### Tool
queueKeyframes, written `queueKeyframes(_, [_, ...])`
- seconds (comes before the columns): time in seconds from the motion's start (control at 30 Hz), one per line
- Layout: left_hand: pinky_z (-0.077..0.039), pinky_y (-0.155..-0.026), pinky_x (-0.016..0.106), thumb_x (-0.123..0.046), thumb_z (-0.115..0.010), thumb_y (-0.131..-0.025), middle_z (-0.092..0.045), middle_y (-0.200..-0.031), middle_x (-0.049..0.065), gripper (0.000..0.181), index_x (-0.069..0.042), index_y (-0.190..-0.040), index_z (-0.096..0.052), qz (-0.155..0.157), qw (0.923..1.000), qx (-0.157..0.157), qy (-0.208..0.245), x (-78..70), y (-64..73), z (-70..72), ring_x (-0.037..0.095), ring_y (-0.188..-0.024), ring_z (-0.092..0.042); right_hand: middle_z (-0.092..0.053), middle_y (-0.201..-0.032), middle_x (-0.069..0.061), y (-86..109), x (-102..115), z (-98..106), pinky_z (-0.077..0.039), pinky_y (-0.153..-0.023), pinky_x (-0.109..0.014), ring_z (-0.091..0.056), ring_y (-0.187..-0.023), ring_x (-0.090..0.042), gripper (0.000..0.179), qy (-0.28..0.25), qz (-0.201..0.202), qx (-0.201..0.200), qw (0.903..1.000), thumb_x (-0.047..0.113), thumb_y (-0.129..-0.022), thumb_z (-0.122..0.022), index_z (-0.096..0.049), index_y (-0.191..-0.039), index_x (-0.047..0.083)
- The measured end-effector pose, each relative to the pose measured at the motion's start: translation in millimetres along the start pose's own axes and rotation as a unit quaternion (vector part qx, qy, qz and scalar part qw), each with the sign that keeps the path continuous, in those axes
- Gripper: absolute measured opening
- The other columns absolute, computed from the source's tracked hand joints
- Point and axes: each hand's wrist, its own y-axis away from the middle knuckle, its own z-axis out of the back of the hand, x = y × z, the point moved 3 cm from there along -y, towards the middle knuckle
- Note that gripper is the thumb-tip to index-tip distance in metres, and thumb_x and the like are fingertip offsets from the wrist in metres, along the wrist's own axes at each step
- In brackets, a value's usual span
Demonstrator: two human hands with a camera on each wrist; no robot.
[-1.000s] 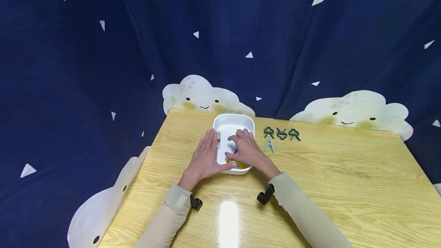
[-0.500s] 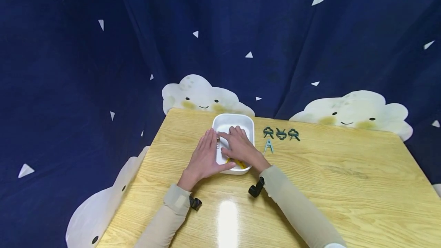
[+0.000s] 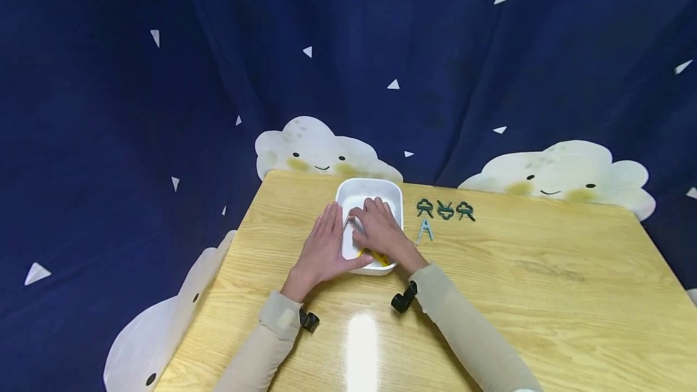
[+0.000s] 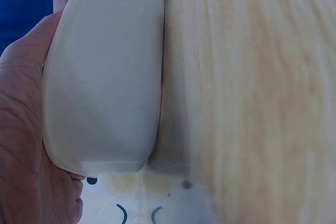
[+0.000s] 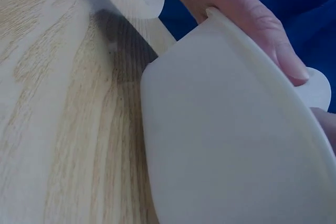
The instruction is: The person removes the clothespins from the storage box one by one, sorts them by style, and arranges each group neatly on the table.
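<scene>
A white rectangular tray (image 3: 397,192) stands on the table near its far edge. My left hand (image 3: 321,247) lies along the tray's left side, fingers straight, thumb reaching over the near rim. In the left wrist view the palm (image 4: 26,108) is against the tray wall. My right hand (image 3: 379,228) is down inside the tray with its fingers curled, thumb and index finger pinching a small pale piece (image 3: 350,221) whose shape is mostly covered. A yellow piece (image 3: 381,258) lies in the tray's near end, partly behind the left thumb.
On the wooden table (image 3: 523,295), right of the tray, are three dark green pieces, the middle one (image 3: 445,210) turned the other way. Below them lies a light blue letter A (image 3: 425,230). A dark blue curtain (image 3: 348,47) with clouds hangs behind the table.
My right hand has shifted left within the tray, closing its thumb and index finger on the pale piece, which has moved off the left wall. The left hand has stayed put.
</scene>
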Motion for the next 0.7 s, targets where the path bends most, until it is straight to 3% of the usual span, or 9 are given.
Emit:
queueKeyframes(0.1, [-0.011,-0.130,0.044,-0.099,-0.040,-0.078,-0.009,-0.172,0.026,0.140,0.007,-0.164,-0.006,0.002,1.0000,-0.004,-0.006,0.6,-0.2,-0.4,0.033,-0.162,-0.005,-0.050,-0.096,-0.005,-0.6,0.5,-1.8,-0.037,-0.081,-0.041,-0.041,-0.095,-0.027,0.034,0.005,0.011,0.008,0.9999,0.028,-0.090,-0.070,-0.075,-0.123,0.021])
queueKeyframes(0.27, [-0.012,-0.130,0.045,-0.098,-0.044,-0.078,-0.008,-0.173,0.025,0.141,0.007,-0.164,-0.006,0.004,1.0000,-0.004,0.005,0.2,0.0,-1.9,0.033,-0.162,-0.006,-0.047,-0.093,-0.002,-0.2,-1.9,-3.3,-0.035,-0.083,-0.039,-0.039,-0.094,-0.024,0.018,0.026,-0.013,0.020,0.9994,0.027,-0.090,-0.069,-0.077,-0.103,0.017])
queueKeyframes(0.43, [-0.012,-0.130,0.044,-0.098,-0.043,-0.078,-0.008,-0.173,0.024,0.140,0.006,-0.164,-0.006,0.011,0.9999,-0.004,0.004,1.6,0.5,-2.3,0.030,-0.162,-0.004,-0.049,-0.095,-0.005,0.2,-2.1,0.2,-0.036,-0.085,-0.041,-0.040,-0.096,-0.027,0.017,0.011,-0.037,-0.006,0.9992,0.021,-0.083,-0.072,-0.070,-0.095,0.010])
queueKeyframes(0.53, [-0.012,-0.130,0.044,-0.098,-0.043,-0.078,-0.006,-0.174,0.023,0.140,0.005,-0.164,-0.005,0.010,0.9999,-0.004,0.004,1.7,0.0,-1.6,0.031,-0.162,-0.004,-0.048,-0.096,-0.006,0.4,-2.0,0.6,-0.036,-0.085,-0.042,-0.039,-0.096,-0.028,0.020,0.011,-0.045,-0.005,0.9989,0.029,-0.084,-0.072,-0.067,-0.091,0.011])
queueKeyframes(0.7, [-0.010,-0.130,0.043,-0.099,-0.040,-0.078,-0.004,-0.174,0.022,0.140,0.004,-0.165,-0.002,0.010,0.9999,0.004,0.003,0.7,-1.1,-1.4,0.031,-0.162,-0.003,-0.047,-0.094,-0.005,0.4,-2.1,-4.0,-0.037,-0.086,-0.042,-0.040,-0.096,-0.028,0.038,0.051,-0.040,0.034,0.9973,0.053,-0.083,-0.072,-0.062,-0.084,0.016])
